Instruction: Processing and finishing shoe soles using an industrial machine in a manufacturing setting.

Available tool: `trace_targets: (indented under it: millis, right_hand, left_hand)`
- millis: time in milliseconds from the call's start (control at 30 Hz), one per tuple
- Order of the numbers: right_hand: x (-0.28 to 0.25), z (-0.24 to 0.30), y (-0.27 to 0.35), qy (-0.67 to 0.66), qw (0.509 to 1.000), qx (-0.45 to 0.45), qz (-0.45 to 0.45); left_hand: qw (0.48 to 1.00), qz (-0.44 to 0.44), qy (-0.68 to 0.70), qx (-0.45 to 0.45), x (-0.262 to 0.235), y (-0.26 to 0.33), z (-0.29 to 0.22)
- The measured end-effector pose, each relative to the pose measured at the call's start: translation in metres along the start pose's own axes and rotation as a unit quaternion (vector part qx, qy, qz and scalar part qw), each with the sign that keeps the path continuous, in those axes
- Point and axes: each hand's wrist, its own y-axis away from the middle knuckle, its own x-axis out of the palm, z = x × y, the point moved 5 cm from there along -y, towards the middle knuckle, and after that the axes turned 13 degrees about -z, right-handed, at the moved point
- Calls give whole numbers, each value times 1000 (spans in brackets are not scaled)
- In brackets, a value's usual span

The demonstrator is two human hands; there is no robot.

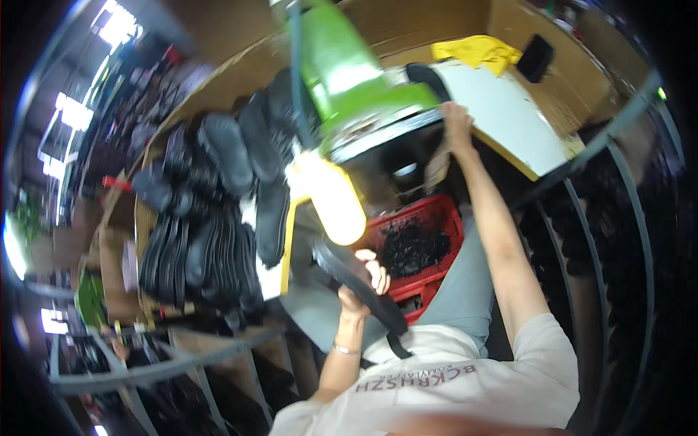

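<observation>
My left hand (372,275) is wrapped round a black shoe sole (358,282), held tilted above my lap in front of the lit lamp (338,203). My right arm reaches forward past the green machine (349,80). At the machine's right edge my right hand (457,125) has bent fingers. They close at the near end of another black shoe sole (427,78), which lies partly behind the machine head. The fingertips of that hand are blurred. Between my knees sits a red plastic crate (452,218) with black scraps (414,247) in it.
To the left, black footwear pieces (207,254) are stacked in rows beside a cardboard wall. A white tabletop (502,109) with a yellow edge carries a yellow cloth (476,52) and a black flat object (535,58). Grey metal railings (582,211) curve round both sides.
</observation>
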Motion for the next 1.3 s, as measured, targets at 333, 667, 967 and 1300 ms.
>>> trace_targets:
  millis: [333,667,967,1300]
  right_hand:
    - [-80,113,160,-342,724,325,504]
    - [-170,134,182,-430,800,322,268]
    - [-185,142,255,-543,591,477,358]
    - [-228,65,233,-567,559,581,168]
  left_hand:
    - [958,175,167,-156,-18,4,25]
    - [971,-179,-104,-117,-4,-17,-4]
    - [745,-39,-645,166,54,-49,-7]
    - [794,-112,-579,150,37,-37,-7]
